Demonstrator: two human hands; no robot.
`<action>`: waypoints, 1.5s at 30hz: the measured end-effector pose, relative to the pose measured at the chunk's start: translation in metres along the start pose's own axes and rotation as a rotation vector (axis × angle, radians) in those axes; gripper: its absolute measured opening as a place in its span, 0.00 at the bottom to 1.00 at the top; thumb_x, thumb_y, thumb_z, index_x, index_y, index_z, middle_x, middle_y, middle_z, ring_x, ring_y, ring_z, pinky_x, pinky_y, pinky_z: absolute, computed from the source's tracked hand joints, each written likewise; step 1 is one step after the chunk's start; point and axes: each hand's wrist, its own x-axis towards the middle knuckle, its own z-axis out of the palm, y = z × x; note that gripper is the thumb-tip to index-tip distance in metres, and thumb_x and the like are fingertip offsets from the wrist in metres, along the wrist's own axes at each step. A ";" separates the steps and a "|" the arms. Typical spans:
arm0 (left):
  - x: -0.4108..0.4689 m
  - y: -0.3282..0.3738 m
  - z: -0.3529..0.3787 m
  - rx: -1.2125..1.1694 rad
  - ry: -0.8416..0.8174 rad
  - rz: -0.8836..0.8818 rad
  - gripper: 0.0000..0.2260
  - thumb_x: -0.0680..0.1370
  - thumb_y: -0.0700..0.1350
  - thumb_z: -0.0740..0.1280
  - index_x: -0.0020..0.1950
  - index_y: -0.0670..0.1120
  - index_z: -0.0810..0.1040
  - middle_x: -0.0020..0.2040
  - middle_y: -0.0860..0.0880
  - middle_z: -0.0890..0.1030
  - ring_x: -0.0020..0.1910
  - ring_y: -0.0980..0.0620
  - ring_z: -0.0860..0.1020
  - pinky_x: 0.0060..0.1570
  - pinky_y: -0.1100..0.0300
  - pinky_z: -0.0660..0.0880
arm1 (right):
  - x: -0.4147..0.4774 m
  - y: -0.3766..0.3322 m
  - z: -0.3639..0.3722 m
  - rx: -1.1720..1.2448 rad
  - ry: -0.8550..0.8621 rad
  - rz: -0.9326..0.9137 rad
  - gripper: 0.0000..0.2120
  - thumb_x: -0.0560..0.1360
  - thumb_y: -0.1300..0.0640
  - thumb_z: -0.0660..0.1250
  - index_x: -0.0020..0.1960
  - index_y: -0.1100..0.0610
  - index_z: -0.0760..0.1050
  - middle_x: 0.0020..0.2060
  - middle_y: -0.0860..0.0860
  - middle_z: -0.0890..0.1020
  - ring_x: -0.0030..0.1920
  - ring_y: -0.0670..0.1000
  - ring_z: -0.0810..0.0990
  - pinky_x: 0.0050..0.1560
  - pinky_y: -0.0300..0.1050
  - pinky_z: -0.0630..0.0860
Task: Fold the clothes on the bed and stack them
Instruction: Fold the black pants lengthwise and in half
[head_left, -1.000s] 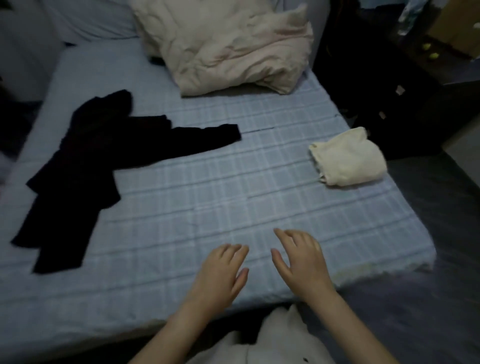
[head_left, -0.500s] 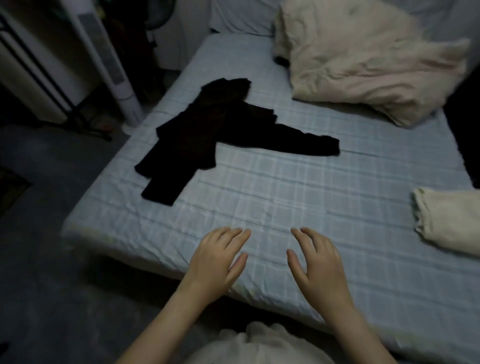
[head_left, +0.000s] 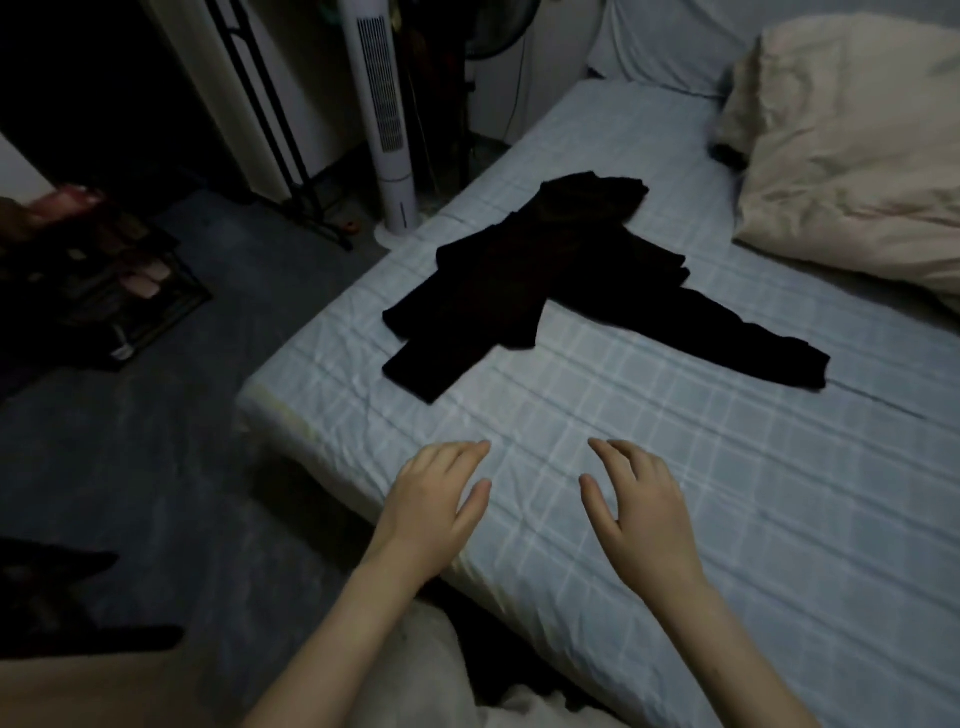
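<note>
Hovering: left hand and right hand, fingers spread, empty
Risk: black garment sleeves sprawl; hasty grab bunches it

A white tower fan stands on the dark floor just beside the bed's far corner, with a black metal stand to its left, a low dark rack holding shoes farther left, and a crumpled beige duvet near a pale pillow.
</note>
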 end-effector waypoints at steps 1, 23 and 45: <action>0.010 -0.009 -0.004 -0.007 0.013 -0.001 0.21 0.81 0.52 0.58 0.68 0.42 0.76 0.62 0.48 0.80 0.60 0.48 0.77 0.61 0.51 0.74 | 0.011 -0.005 0.004 -0.002 0.006 0.002 0.20 0.80 0.50 0.63 0.71 0.56 0.73 0.64 0.53 0.78 0.65 0.54 0.74 0.64 0.57 0.72; 0.349 -0.308 -0.013 -0.062 -0.225 0.211 0.20 0.81 0.51 0.59 0.70 0.44 0.74 0.64 0.48 0.78 0.61 0.47 0.75 0.60 0.49 0.74 | 0.328 -0.104 0.192 -0.041 0.117 0.290 0.20 0.81 0.52 0.61 0.71 0.57 0.72 0.63 0.54 0.78 0.63 0.54 0.75 0.62 0.53 0.74; 0.428 -0.448 0.226 -0.381 -0.421 -0.396 0.37 0.74 0.47 0.73 0.77 0.55 0.57 0.65 0.47 0.71 0.62 0.52 0.73 0.58 0.61 0.72 | 0.411 0.016 0.451 0.530 0.001 0.716 0.38 0.74 0.52 0.72 0.76 0.37 0.54 0.57 0.52 0.64 0.47 0.42 0.72 0.45 0.27 0.70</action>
